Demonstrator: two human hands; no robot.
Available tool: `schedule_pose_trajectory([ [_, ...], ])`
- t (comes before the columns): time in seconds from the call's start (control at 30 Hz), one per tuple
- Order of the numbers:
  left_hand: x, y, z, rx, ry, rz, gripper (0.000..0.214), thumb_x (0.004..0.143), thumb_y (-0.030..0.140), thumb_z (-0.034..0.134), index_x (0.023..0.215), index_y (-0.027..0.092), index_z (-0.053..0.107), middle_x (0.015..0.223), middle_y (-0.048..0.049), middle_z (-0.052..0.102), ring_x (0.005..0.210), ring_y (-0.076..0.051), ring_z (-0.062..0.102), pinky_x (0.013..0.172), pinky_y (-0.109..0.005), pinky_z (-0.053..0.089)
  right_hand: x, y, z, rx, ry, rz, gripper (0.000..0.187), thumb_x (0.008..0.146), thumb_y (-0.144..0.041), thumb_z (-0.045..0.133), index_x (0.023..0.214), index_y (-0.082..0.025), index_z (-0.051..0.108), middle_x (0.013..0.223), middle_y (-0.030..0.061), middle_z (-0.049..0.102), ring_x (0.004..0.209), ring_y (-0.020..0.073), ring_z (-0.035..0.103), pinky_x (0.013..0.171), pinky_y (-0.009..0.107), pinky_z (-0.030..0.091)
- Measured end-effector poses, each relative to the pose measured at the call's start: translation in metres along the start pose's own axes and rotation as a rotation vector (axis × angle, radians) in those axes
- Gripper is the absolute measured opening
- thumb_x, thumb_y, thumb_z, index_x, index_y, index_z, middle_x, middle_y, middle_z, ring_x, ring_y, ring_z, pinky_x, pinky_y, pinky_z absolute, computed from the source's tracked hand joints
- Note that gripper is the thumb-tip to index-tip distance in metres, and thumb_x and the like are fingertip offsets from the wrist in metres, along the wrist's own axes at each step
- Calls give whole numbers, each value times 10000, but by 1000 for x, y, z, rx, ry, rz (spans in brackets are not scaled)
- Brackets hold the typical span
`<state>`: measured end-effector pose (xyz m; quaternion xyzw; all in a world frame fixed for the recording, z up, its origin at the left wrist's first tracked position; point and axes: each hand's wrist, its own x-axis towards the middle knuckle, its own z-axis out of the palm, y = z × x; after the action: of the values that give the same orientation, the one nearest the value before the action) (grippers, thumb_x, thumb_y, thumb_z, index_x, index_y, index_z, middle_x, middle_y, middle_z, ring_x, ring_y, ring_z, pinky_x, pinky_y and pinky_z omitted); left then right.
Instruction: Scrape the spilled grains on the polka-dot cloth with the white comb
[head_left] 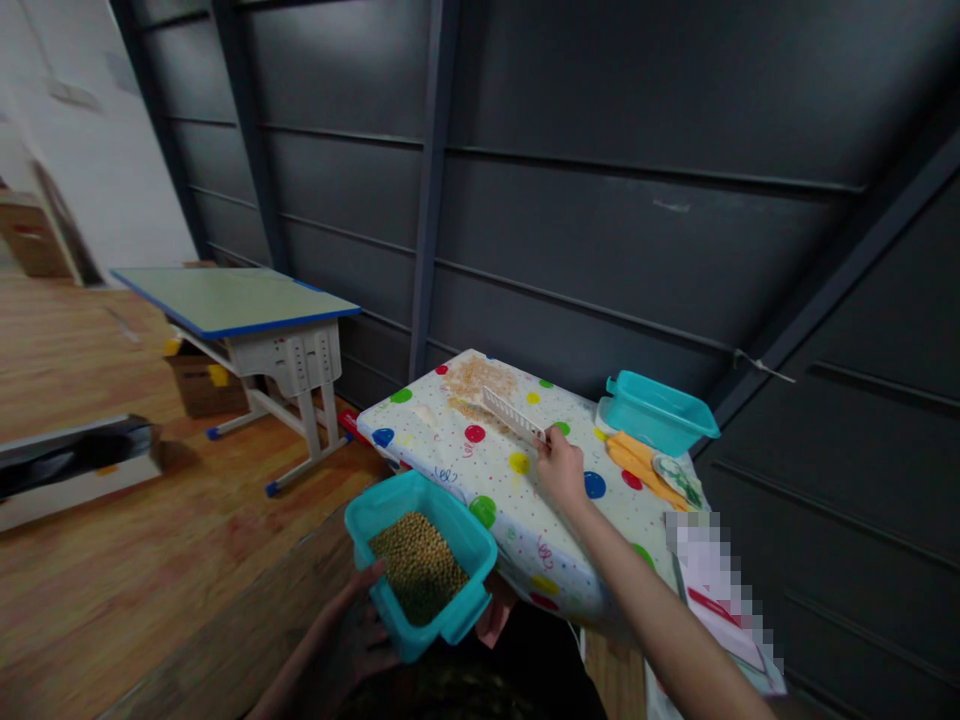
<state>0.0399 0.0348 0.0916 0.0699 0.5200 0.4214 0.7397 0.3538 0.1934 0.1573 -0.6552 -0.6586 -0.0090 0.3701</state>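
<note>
My left hand (367, 625) grips a teal plastic box (420, 560) filled with yellowish beans, holding it just below the near edge of the table. My right hand (559, 465) reaches over the polka-dot tablecloth (495, 490) and is closed on one end of a white comb-like scraper (514, 413). The scraper's far end lies against a scatter of beans and crumbs (476, 385) on the cloth's far corner.
A second teal box (656, 410) stands at the table's far right, with an orange item and a small packet (656, 468) beside it. Papers (712, 590) lie at the right. A dark panelled wall runs behind. A blue-edged desk (232, 300) stands on the wooden floor to the left.
</note>
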Motion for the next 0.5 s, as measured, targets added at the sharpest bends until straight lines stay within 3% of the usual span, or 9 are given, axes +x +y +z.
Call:
schedule_pose_trajectory([
  [0.1,0,-2,-1,-38,-47,3,1282,737,347,880,1731,294,72,1380,-178,779,1158,-396,789,1040,-618,591,-1,-1,0,6,-6,-15,145,958,-271,447,863,-240,551,657,8,547,607,202,510,624,296,272],
  [0.2,-1,-4,0,-57,-43,-38,1185,778,446,862,1726,258,177,1371,-177,784,1178,-386,782,1011,-581,615,-2,-2,0,6,-10,-10,153,957,-283,451,854,-243,555,645,7,542,601,203,520,619,294,280],
  [0.4,-3,-3,2,-75,-14,8,1245,738,443,901,1730,311,160,1363,-174,788,1136,-398,796,970,-596,632,-4,-2,0,1,-5,-20,155,953,-270,441,857,-245,559,662,16,568,604,204,531,618,293,287],
  [0.5,1,-4,1,-42,4,-31,1132,799,456,832,1722,314,192,1388,-168,776,1154,-393,791,980,-602,629,-4,-1,-1,-12,-2,-20,165,959,-261,425,861,-244,557,676,26,586,606,205,532,611,293,278],
])
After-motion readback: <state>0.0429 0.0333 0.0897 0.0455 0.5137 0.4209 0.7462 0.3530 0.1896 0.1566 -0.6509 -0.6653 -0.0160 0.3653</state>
